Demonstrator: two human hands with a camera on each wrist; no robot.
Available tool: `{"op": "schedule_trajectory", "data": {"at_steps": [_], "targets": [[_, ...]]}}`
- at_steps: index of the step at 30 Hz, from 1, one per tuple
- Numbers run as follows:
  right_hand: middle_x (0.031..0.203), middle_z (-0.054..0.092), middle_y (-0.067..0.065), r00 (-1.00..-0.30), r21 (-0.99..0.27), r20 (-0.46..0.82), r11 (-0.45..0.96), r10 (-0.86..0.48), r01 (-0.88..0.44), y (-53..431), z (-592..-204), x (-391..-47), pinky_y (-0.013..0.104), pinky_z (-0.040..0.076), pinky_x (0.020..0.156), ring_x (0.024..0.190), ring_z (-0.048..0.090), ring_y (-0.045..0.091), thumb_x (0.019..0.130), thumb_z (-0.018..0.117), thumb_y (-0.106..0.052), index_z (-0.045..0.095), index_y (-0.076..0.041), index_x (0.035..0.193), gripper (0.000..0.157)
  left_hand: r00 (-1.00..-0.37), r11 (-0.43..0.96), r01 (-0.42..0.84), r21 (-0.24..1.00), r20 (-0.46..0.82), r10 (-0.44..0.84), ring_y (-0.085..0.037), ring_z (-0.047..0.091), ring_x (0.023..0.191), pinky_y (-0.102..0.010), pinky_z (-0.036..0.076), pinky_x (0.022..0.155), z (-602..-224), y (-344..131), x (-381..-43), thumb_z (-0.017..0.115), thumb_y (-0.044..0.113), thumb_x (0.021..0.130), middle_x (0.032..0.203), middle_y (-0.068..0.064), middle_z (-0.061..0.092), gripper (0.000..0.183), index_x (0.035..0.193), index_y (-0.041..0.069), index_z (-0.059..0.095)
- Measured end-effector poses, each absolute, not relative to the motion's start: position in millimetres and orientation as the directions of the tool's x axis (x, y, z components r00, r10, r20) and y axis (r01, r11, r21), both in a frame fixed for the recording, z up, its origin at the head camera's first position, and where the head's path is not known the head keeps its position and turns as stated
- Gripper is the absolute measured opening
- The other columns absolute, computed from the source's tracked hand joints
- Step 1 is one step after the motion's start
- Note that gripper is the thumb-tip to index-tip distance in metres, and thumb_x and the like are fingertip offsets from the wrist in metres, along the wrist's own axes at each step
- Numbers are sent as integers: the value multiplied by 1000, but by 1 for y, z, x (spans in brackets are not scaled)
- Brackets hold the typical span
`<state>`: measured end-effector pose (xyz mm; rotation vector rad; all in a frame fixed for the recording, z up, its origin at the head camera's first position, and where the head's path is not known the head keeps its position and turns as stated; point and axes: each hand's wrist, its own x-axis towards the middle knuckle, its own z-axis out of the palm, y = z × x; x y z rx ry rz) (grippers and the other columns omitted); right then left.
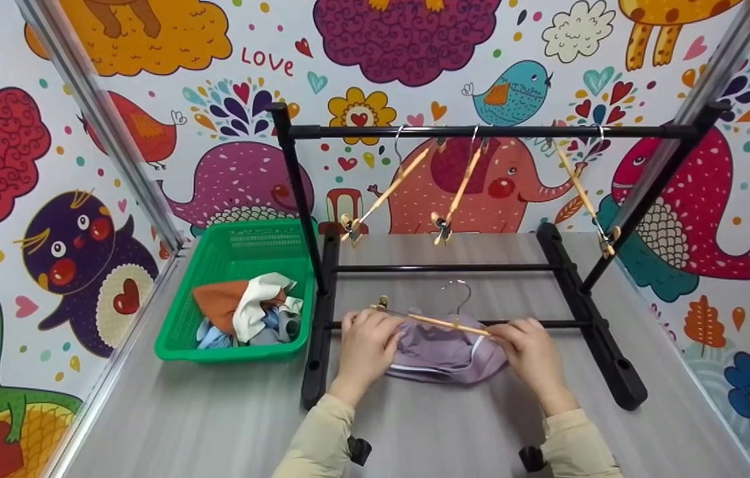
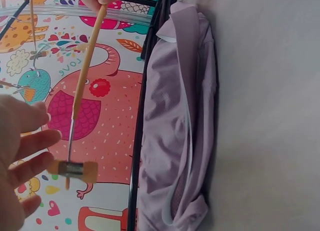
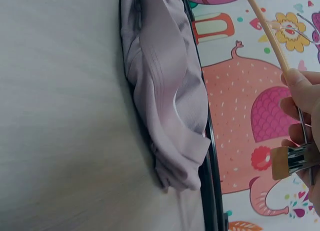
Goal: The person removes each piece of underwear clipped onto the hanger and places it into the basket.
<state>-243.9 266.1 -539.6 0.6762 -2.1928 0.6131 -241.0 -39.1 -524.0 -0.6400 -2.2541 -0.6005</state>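
Note:
In the head view, a wooden clip hanger [image 1: 445, 323] with a metal hook is held across and above a crumpled lavender garment [image 1: 454, 362] with white edging. My right hand [image 1: 534, 348] pinches the hanger near its right end between thumb and fingers, with a clip [image 3: 295, 160] beside those fingers in the right wrist view. At the hanger's other end is my left hand [image 1: 370, 342]. Its fingers are spread loosely beside the left clip [image 2: 75, 170], not closed round it, as the left wrist view shows. The garment lies low against the rack's front bar.
A black rack [image 1: 501, 131] stands ahead, with several wooden clip hangers [image 1: 464, 182] on its top bar. Its right foot [image 1: 614, 372] extends toward me. To the left, a green basket [image 1: 169, 345] holds crumpled cloths [image 1: 222, 299]. A patterned wall rises behind.

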Motion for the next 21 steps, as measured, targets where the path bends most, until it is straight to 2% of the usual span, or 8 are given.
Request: {"op": "schedule_trajectory", "data": {"at_steps": [12,21], "targets": [[82,69,1,-658,-312,742,805,-125,-504,283,-547,-236,40,46,63,75,58,23,70,85,1,78,-13,90,26,-779,814,517,265,541,319,-20,61,97,-50,42,90,-537,-36,-245,78,25,85,102,2,70,25,108,18,74],[83,69,3,-673,-346,735,813,-75,-468,290,-553,-230,36,42,66,74,58,25,71,85,3,77,-10,90,25,-817,830,499,248,455,355,-23,59,108,-50,41,93,-555,-26,-246,78,32,83,113,-1,68,36,114,15,69]]}}
